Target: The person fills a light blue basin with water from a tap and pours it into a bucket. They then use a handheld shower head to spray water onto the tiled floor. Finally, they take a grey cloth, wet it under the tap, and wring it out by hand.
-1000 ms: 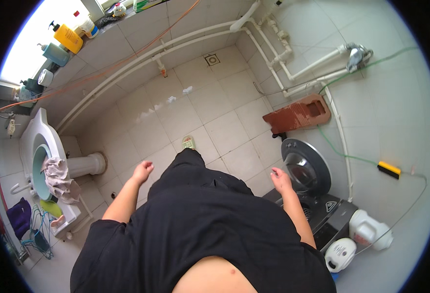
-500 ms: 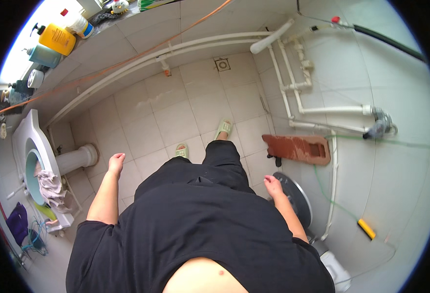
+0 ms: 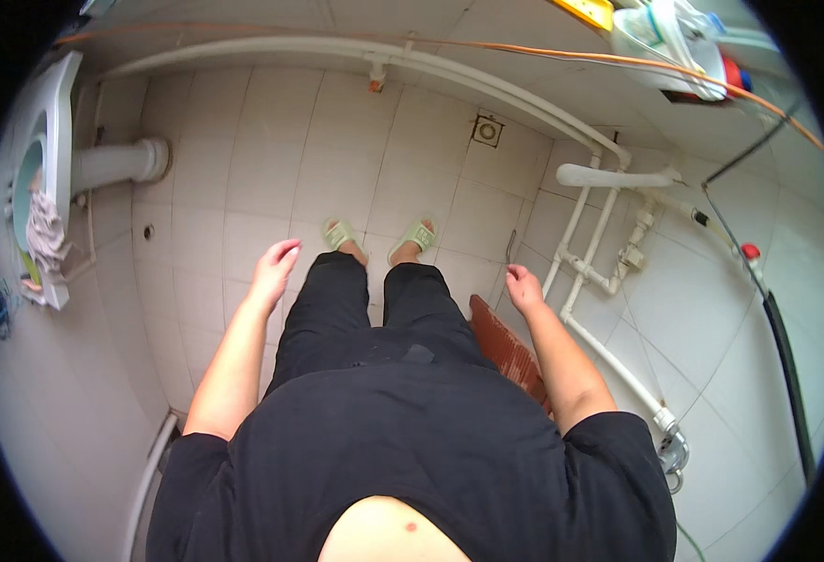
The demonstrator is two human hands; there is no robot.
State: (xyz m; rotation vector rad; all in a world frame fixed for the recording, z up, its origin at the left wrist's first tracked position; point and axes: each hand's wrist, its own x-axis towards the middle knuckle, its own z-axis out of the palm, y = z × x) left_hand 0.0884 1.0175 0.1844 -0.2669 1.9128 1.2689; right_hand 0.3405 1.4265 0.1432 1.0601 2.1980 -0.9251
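My left hand (image 3: 274, 272) hangs in the air over the tiled floor, left of my legs. Its fingers are loosely bent, the thumb slightly apart, and it holds nothing. To the right of my knees, my right hand (image 3: 524, 288) hovers with its fingers curled in and nothing visible in them. It is nearest to a brown washboard (image 3: 507, 348), which is partly hidden behind my right forearm and trousers. Both feet, in light green slippers (image 3: 419, 236), stand on the tiles.
A white washbasin (image 3: 59, 122) at the left holds a green basin (image 3: 30, 170) with a pale cloth (image 3: 45, 234) over its rim. White pipes (image 3: 609, 361) run along the far and right walls. A floor drain (image 3: 488, 131) lies ahead; an orange cord (image 3: 524, 49) crosses above.
My view has turned: the washbasin has shifted toward the left rim, and the windowsill bottles have left the picture. Both hands reach further forward. My feet now stand level, close together.
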